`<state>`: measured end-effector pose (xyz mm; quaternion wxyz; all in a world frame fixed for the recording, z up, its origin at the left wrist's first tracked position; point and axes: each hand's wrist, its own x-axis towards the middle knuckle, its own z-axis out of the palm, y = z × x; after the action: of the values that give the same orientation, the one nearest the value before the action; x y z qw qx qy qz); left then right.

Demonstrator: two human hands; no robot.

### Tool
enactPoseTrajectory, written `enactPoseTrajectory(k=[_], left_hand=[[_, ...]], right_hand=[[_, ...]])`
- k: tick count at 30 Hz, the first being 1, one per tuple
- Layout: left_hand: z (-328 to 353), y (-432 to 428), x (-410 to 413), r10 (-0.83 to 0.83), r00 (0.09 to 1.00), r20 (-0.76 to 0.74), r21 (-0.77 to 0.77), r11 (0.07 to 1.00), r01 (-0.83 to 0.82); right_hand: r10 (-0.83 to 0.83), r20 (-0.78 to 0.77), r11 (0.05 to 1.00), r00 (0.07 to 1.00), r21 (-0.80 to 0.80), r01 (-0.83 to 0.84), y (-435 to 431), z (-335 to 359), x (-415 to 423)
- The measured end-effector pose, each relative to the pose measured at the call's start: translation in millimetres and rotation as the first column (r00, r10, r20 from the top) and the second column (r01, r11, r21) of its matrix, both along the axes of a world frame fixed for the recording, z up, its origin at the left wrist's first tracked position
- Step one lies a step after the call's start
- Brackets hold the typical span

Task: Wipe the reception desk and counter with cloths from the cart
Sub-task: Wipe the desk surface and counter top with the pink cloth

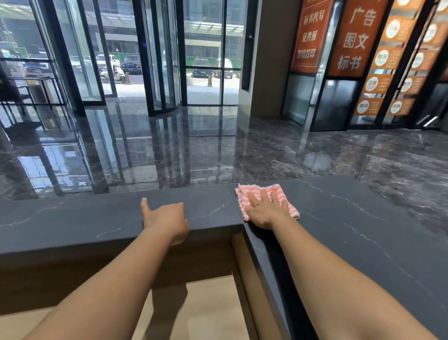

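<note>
One person is standing behind a dark stone counter, with two bare arms reaching out over it. The counter is showing as two slabs meeting at a seam: one running left to right along the near side, and a wider one stretching away on the right.

One cloth, pink with white stripes, is lying on the right slab, just beside the seam and close to the slab's far edge. The right hand is pressing down flat on it, with the fingers straight and spread, covering the cloth's near part.

The left hand is resting on the left slab near its near edge, well left of the cloth. Its fingers are curling in, its thumb is sticking out to the left, and it is holding nothing that can be seen.

One pale wooden desk is sitting lower, on the near side of the counter, beneath the arms.

Beyond the counter, a glossy dark floor is reflecting the glass doors at the far side. Orange signs are hanging at the far right.
</note>
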<state>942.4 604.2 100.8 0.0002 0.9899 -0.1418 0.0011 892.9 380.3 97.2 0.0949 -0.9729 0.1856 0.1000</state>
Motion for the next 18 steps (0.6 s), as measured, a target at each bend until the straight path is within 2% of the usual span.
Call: enactPoseTrajectory(k=[12, 15, 18], left_hand=[[8.7, -23.1, -23.4, 0.023, 0.999, -0.031, 0.057, 0.998, -0.022], [8.6, -35.9, -33.1, -0.028, 1.0, 0.01, 0.056, 0.998, 0.027], [10.0, -52.2, -43.9, -0.1, 0.994, 0.039, -0.017, 0.995, 0.101]], right_hand=[[0.13, -0.001, 0.991, 0.991, 0.026, -0.13, 29.2, 2.4, -17.9], [0.135, -0.025, 0.991, 0.991, -0.003, -0.135, 26.7, 4.3, -28.3], [0.127, -0.033, 0.992, 0.991, -0.008, -0.127, 23.9, 6.2, -40.2]])
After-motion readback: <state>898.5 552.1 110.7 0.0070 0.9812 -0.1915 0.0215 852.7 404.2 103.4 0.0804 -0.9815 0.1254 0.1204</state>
